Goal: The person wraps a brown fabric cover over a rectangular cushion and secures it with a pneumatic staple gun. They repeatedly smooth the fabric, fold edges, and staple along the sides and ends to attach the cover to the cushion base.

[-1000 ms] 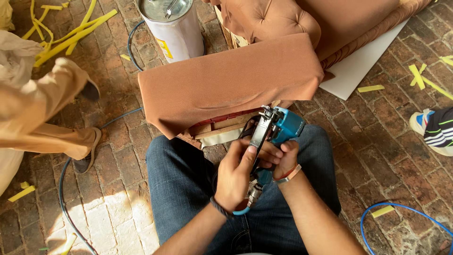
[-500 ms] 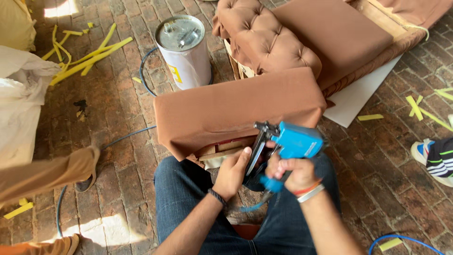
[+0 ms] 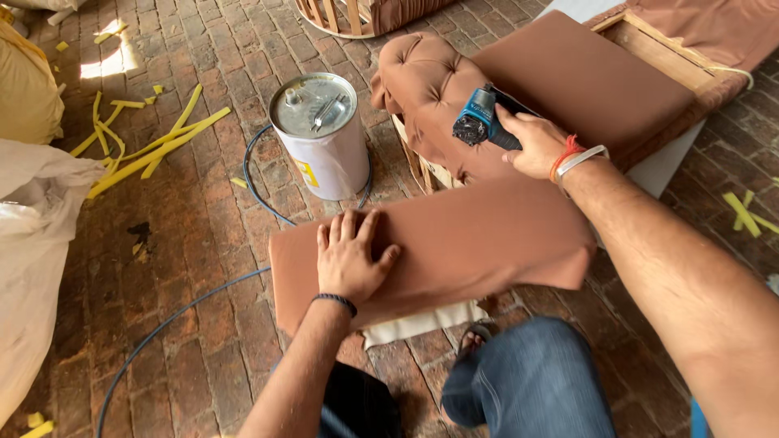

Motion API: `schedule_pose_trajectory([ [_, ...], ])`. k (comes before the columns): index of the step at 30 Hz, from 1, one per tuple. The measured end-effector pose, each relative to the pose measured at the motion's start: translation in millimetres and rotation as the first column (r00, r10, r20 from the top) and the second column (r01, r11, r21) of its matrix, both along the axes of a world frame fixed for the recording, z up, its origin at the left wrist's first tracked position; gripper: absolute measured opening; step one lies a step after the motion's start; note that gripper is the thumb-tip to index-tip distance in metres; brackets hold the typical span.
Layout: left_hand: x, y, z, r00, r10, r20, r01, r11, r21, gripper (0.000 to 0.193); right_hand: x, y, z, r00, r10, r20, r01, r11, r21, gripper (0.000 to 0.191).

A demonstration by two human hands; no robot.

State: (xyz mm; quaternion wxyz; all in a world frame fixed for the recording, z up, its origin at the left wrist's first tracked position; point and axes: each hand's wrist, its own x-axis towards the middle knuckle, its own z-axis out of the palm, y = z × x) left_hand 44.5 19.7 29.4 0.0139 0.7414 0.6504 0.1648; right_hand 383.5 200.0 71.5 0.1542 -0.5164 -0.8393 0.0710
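- My left hand (image 3: 350,261) lies flat, palm down, on the brown upholstered panel (image 3: 454,243). Fingers are spread and the grip is fully open, enclosing nothing; it presses on the fabric near the panel's left end.
- A dark band sits on my left wrist.
- My right hand (image 3: 535,146) is raised above the panel's far edge. Its grip is closed around the black handle of a blue pneumatic staple gun (image 3: 480,119); the tool's round blue end points left, toward the metal can.
- An orange thread and a pale bangle sit on my right wrist.
- The panel lies across the brick floor (image 3: 203,219) directly in front of my knees, long axis left to right. A strip of white lining (image 3: 422,323) shows under its near edge.
- My jeans-clad knee (image 3: 527,381) is just below the panel's near edge, with a sandal (image 3: 475,332) beside it.
- Beyond the panel rests a tufted brown cushion (image 3: 422,81) joined to a larger smooth upholstered seat piece (image 3: 584,77), which lies on a white board (image 3: 665,158) toward the floor's far right.
- A white metal can (image 3: 324,138) with a silver lid stands upright just beyond the panel's left far corner, apart from it.
- A blue hose (image 3: 187,308) runs across the floor from the can's base to the near left.
- Yellow foam strips (image 3: 154,142) are scattered at the far left; more lie at the right edge.
- Pale sacks (image 3: 32,243) occupy the left edge of the floor.
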Motion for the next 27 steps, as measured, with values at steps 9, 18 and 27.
schedule_pose_trajectory([
  [9, 0.7, 44.5, 16.2, 0.997, -0.023, -0.076, 0.006, 0.977, -0.214, 0.081, -1.6, 100.0, -100.1, 0.999, -0.044, -0.007, 0.044, 0.999, 0.028, 0.078],
  [18, -10.5, 51.9, 22.5, 0.996, -0.083, -0.032, 0.072, 0.961, -0.266, 0.08, 12.7, -1.9, -79.4, 0.928, -0.182, -0.326, 0.214, 0.975, 0.065, 0.052],
  [27, -145.7, 34.6, -37.4, 0.366, 0.417, 0.832, 0.149, 0.856, -0.495, 0.063, 73.6, -160.4, -115.5, -0.14, -0.715, -0.685, 0.011, 0.691, -0.723, 0.056],
])
